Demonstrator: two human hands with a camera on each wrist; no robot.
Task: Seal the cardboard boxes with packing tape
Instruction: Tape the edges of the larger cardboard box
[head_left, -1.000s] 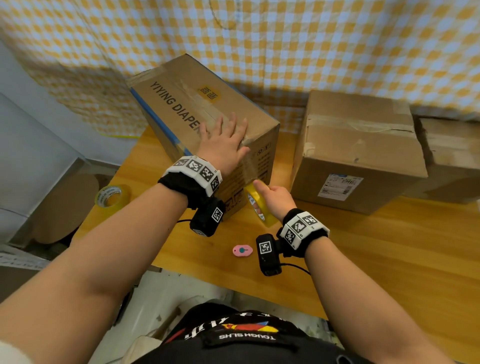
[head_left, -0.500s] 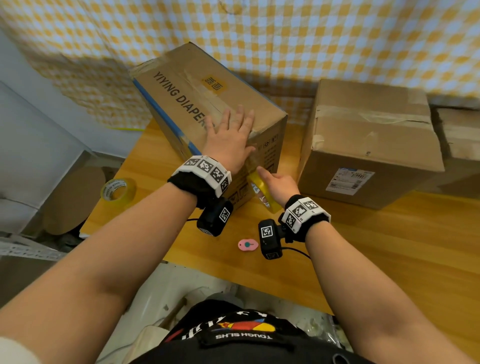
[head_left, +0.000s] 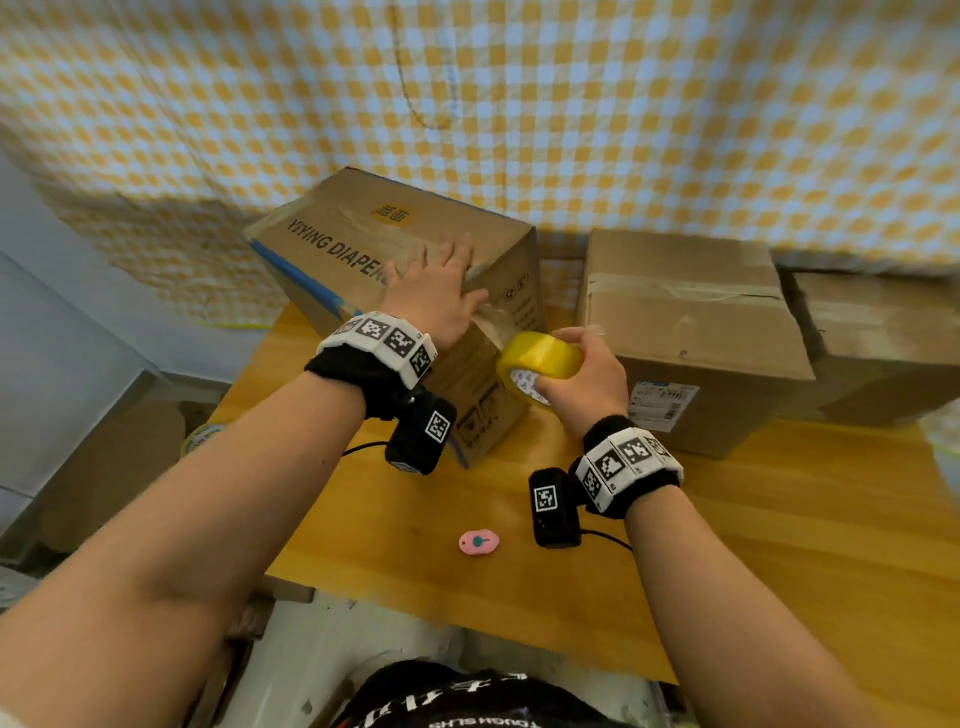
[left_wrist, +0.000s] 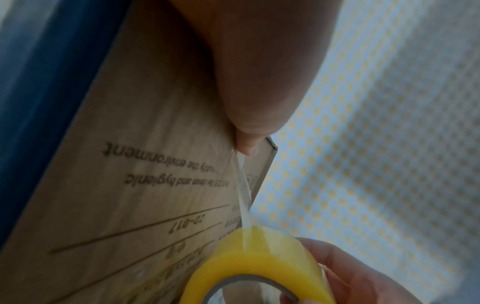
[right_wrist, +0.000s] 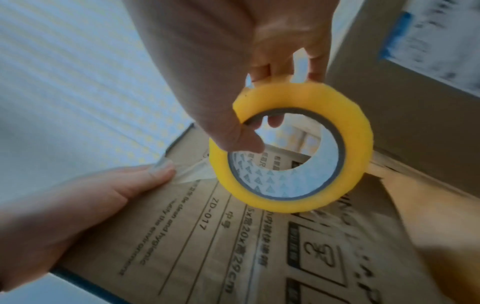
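Raised since before, yellow tape roll (head_left: 540, 364), clear strip (right_wrist: 196, 171) stretched to box (head_left: 483, 384)

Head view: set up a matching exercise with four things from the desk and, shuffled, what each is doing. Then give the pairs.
Things
1. yellow tape roll
2. pink cutter
3. diaper box
4. spare tape roll

States
A. lying alone on the wooden table
B. gripped by the right hand
C. at the table's left edge
D. pressed under the flat left hand

Pairs: 1-B, 2-A, 3-D, 4-C
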